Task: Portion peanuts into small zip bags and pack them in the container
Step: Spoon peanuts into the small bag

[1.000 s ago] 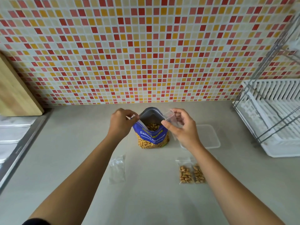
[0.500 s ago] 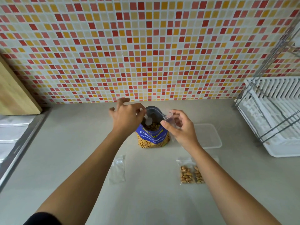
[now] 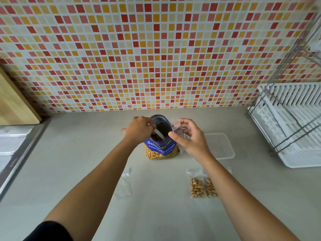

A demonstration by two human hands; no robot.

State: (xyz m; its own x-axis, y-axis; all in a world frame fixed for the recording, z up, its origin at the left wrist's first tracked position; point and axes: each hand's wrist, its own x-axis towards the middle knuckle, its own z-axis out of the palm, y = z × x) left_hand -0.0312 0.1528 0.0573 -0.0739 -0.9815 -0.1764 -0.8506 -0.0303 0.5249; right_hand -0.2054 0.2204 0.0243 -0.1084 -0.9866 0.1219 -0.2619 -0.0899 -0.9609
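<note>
A blue bag of salted peanuts stands open on the grey counter. My left hand grips a white spoon whose bowl dips down into the bag's mouth. My right hand holds a small clear zip bag open beside the peanut bag's right edge. Two filled zip bags of peanuts lie side by side on the counter under my right forearm. A clear plastic container sits to the right of my right hand.
An empty zip bag lies flat left of centre. A white dish rack with a wire frame fills the right. A wooden board leans at the left above a steel sink edge. The tiled wall runs behind.
My left hand has moved right from beside the peanut bag to over its mouth and pushed the spoon down inside. My right hand keeps the small zip bag at the bag's right edge.
</note>
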